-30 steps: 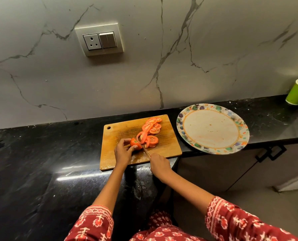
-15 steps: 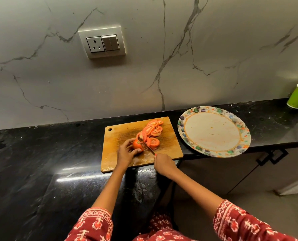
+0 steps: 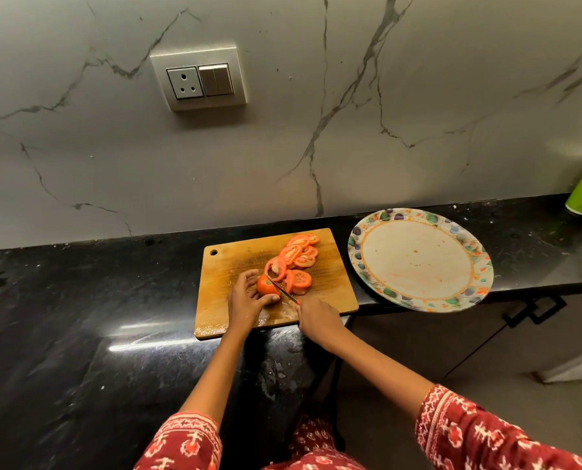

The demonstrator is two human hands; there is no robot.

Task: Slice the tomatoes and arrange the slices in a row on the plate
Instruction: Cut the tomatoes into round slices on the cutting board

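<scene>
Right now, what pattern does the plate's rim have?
The plate has a multicoloured leaf-and-fruit border with an orange inner ring, seen in the head view.

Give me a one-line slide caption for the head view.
Left hand holds tomato piece on cutting board while right hand slices with knife; plate bears no slices.

Dim, warm indoor light falls from above. A bright streak of glare lies on the glossy black stone desk (image 3: 79,334). Wide-angle distortion bows the edges; the red patterned sleeves (image 3: 486,435) look slightly soft.
</scene>
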